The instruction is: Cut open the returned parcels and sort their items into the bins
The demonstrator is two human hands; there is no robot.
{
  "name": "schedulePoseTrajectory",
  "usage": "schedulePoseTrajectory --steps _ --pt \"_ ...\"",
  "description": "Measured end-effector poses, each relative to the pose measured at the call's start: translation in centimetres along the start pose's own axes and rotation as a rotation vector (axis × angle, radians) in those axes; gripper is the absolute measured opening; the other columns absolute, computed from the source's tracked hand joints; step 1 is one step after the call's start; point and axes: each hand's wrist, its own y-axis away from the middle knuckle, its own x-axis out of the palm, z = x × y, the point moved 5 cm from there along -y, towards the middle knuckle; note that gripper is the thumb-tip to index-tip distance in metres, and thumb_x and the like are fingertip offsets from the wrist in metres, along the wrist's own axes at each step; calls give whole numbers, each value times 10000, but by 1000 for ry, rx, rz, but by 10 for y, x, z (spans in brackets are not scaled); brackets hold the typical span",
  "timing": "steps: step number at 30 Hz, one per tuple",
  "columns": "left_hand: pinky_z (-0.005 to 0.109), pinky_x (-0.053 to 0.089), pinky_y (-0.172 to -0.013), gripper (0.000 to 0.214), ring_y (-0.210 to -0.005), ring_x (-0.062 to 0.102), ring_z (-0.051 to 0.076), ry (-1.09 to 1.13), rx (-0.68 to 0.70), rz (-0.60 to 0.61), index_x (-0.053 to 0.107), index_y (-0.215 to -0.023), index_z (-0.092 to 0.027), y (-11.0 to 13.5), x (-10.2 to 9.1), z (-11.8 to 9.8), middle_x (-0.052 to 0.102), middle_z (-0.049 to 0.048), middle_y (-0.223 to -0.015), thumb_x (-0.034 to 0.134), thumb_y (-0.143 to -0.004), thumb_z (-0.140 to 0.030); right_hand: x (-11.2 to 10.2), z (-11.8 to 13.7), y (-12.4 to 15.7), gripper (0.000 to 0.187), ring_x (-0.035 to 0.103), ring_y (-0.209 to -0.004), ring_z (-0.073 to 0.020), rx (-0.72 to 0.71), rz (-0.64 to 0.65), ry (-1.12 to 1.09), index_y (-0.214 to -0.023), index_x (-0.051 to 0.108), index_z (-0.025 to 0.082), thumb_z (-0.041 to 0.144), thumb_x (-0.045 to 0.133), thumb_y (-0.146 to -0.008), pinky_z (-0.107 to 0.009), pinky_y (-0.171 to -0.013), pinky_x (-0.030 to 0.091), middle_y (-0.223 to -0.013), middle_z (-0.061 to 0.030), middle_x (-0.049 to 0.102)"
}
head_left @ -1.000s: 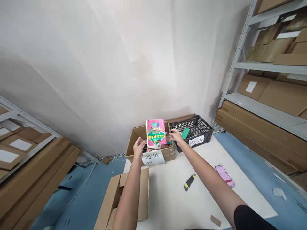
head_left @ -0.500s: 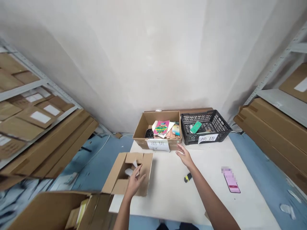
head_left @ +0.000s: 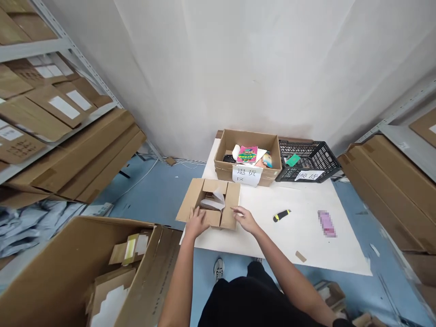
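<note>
An open small cardboard box [head_left: 229, 213] with white paper inside sits at the near left corner of the white table [head_left: 306, 236]. My left hand [head_left: 197, 222] rests on its near flap with fingers spread. At the box's near right corner my right hand [head_left: 244, 217] touches the cardboard, fingers stretched out and holding nothing. Farther back stands a labelled cardboard box [head_left: 223, 169] holding a pink book [head_left: 247, 154] and other items.
A black plastic crate [head_left: 315, 156] with a green item stands beside the labelled box. A black-yellow utility knife [head_left: 281, 215] and a pink phone [head_left: 326, 223] lie on the table. A large open carton [head_left: 64, 268] is at lower left. Shelves with flat cartons line both sides.
The pink book left my hands and now lies in the labelled box. Both hands came back toward me to the small open box. My view swung left and down.
</note>
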Motion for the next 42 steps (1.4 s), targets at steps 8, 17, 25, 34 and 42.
schedulePoseTrajectory --steps 8,17,25,34,42 --pt "520 462 -1151 512 -1519 392 360 -4 164 -40 771 -1283 -302 21 23 45 669 77 -1454 600 -864 -64 113 -44 -3 755 263 -1592 -425 202 18 669 -1420 651 178 124 884 -704 -554 -1257 333 -1704 -223 310" --pt "538 497 -1126 364 -1479 449 348 34 326 -309 822 -1121 -303 62 14 -33 516 81 -1613 612 -908 -95 71 -49 53 101 265 -1599 -398 -55 -278 842 -912 687 195 95 683 -895 -622 -1172 448 -1749 -120 260" --pt "645 378 -1191 408 -1574 285 409 27 807 -195 797 -1184 -311 82 19 -205 407 60 -1695 621 -886 -96 -56 -10 207 134 211 -1617 -376 76 -773 870 -972 722 210 127 750 -872 -634 -1229 377 -1736 -101 303" --pt "720 227 -1246 416 -1631 112 411 21 1328 106 731 -1304 -385 220 138 -478 365 -9 -1717 641 -922 -248 -170 -31 513 93 179 -1623 -361 501 -1309 800 -1010 741 237 195 739 -927 -649 -1222 331 -1729 -75 328" --pt "653 335 -1225 426 -1622 200 372 28 1730 256 790 -1214 -308 423 211 -632 418 34 -1690 552 -916 -117 -165 -43 747 58 148 -1632 -346 821 -1675 763 -972 747 230 218 691 -967 -614 -1244 300 -1726 -57 337"
